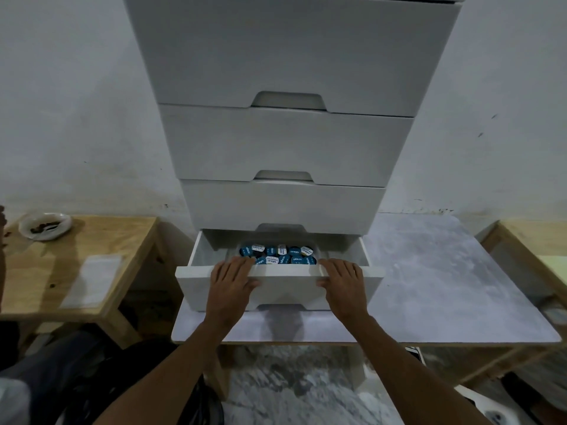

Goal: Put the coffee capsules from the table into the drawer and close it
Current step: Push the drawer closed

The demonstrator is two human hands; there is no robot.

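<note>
The left hand [232, 279] and right hand [344, 279] lie flat, fingers straight, side by side on the front of the open white bottom drawer [287, 289], with the round blue and white coffee capsules [277, 255] inside just past them, so shutting it likely means pushing straight back.

The open drawer [285, 286], filled with coffee capsules [277, 255], is pressed at its front by the left hand [233, 279] and right hand [342, 280], seemingly flat.

The drawer front [282, 286] hides part of the coffee capsules [277, 254].
</note>
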